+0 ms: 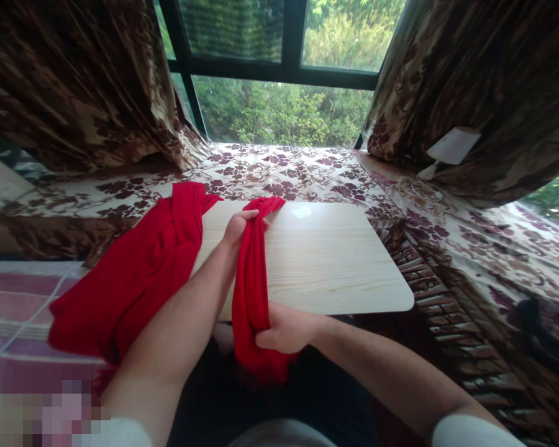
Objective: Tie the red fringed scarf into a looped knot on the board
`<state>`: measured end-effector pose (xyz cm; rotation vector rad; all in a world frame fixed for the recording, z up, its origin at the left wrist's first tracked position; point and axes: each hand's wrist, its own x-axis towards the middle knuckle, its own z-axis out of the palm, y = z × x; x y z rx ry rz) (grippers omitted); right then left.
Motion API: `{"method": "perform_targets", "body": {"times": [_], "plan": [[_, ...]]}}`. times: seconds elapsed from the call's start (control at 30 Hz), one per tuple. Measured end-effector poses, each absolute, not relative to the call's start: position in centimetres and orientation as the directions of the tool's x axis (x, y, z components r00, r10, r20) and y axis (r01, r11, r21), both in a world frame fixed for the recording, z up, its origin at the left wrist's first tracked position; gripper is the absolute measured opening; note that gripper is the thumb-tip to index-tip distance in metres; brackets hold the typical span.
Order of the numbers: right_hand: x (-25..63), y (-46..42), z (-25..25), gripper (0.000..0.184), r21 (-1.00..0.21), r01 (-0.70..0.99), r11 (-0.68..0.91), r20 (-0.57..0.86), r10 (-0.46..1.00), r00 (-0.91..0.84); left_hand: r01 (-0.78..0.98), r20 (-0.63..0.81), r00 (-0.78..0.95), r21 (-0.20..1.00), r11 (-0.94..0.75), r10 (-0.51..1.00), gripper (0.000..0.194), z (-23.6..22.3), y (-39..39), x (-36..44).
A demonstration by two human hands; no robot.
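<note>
A red scarf (250, 267) hangs lengthwise over the near edge of a pale wooden table (326, 261), bunched into a narrow strip. My left hand (242, 226) is closed around its upper part, thumb across the cloth. Lower down, my right hand (289, 329) grips the scarf's edge near its fringed end, just in front of the table edge; its fingers are partly hidden behind the cloth. More red cloth (153, 267) lies in a wide heap left of my left forearm, over the table's left side. Whether both red parts are one piece I cannot tell.
Behind the table runs a window ledge with a floral cover (279, 167). Patterned curtains (130, 93) flank the window. A white lamp (454, 146) stands on the right ledge. A striped bedspread (23, 304) lies at left, and a dark object (540, 329) sits at far right.
</note>
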<state>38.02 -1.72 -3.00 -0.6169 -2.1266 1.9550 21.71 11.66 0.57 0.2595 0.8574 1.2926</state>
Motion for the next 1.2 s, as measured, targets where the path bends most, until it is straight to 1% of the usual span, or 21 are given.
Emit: {"method": "perform_targets", "body": {"times": [0.1,0.17,0.23,0.27,0.33,0.37,0.43,0.47,0.5,0.53,0.57,0.6,0.63,0.7,0.8,0.87,0.93,1.1,1.2], "plan": [[37.9,-1.9,-3.1,0.025,-0.97,0.208,0.125,-0.139,0.415,-0.899,-0.695,-0.408,0.005,0.655,0.297,0.913,0.027,0.0,11.9,21.1],[37.9,-2.0,-2.7,0.021,-0.951,0.243,0.19,-0.148,0.41,-0.9,-0.665,-0.383,0.034,0.681,0.307,0.923,0.027,-0.5,12.3,20.7],[38.0,-1.8,-2.0,0.012,-0.901,0.305,0.309,-0.18,0.373,-0.91,-0.623,-0.356,0.091,0.708,0.332,0.93,0.028,-1.2,12.6,20.2],[38.1,-1.5,-1.5,0.012,-0.857,0.346,0.382,-0.209,0.355,-0.911,-0.595,-0.349,0.12,0.724,0.349,0.93,0.029,-1.6,12.7,19.9],[38.4,-0.4,-0.6,0.026,-0.76,0.414,0.501,-0.245,0.37,-0.896,-0.527,-0.341,0.167,0.763,0.376,0.925,0.03,-2.6,12.7,19.2],[38.6,0.4,-0.4,0.03,-0.726,0.444,0.525,-0.228,0.425,-0.876,-0.496,-0.331,0.187,0.781,0.38,0.925,0.03,-3.2,12.6,18.7],[39.0,2.7,-0.5,0.028,-0.702,0.497,0.509,-0.114,0.609,-0.785,-0.464,-0.272,0.253,0.808,0.363,0.929,0.031,-4.3,12.1,17.9],[39.1,4.2,-0.9,0.026,-0.699,0.535,0.474,-0.049,0.715,-0.698,-0.47,-0.226,0.286,0.814,0.342,0.931,0.031,-4.8,11.8,17.5],[39.2,5.7,-1.3,0.028,-0.673,0.583,0.456,0.013,0.795,-0.606,-0.471,-0.194,0.323,0.816,0.335,0.926,0.031,-5.2,11.6,17.3],[39.3,7.3,-1.9,0.029,-0.623,0.63,0.464,0.076,0.837,-0.542,-0.469,-0.168,0.354,0.819,0.33,0.92,0.031,-5.6,11.4,17.1],[39.3,8.9,-2.5,0.033,-0.57,0.661,0.488,0.148,0.852,-0.501,-0.465,-0.149,0.381,0.822,0.328,0.913,0.031,-5.8,11.3,17.0],[39.2,10.5,-3.0,0.041,-0.524,0.68,0.512,0.225,0.854,-0.469,-0.457,-0.136,0.404,0.826,0.329,0.904,0.03,-6.0,11.2,17.0],[39.1,12.0,-3.5,0.05,-0.483,0.695,0.533,0.295,0.846,-0.443,-0.45,-0.123,0.423,0.831,0.326,0.898,0.029,-6.0,11.1,17.0],[38.4,14.7,-4.4,0.069,-0.42,0.702,0.575,0.387,0.814,-0.434,-0.441,-0.087,0.459,0.841,0.312,0.884,0.028,-5.9,11.1,17.1],[36.9,17.9,-5.4,0.086,-0.37,0.651,0.663,0.44,0.742,-0.506,-0.408,-0.036,0.542,0.862,0.3,0.84,0.026,-5.5,11.0,17.1],[35.7,19.6,-6.0,0.088,-0.353,0.594,0.723,0.451,0.687,-0.569,-0.381,-0.019,0.591,0.874,0.3,0.806,0.027,-5.5,11.0,17.1],[34.6,21.1,-6.6,0.082,-0.356,0.551,0.754,0.45,0.656,-0.607,-0.369,-0.02,0.604,0.879,0.302,0.797,0.027,-5.7,11.0,17.0],[33.7,23.2,-8.0,0.041,-0.38,0.51,0.771,0.394,0.635,-0.665,-0.369,-0.057,0.609,0.863,0.346,0.791,0.024,-6.0,11.2,16.9],[34.1,23.2,-8.4,0.031,-0.378,0.537,0.754,0.434,0.657,-0.617,-0.373,-0.071,0.591,0.859,0.351,0.803,0.022,-6.0,11.3,17.2]]}}
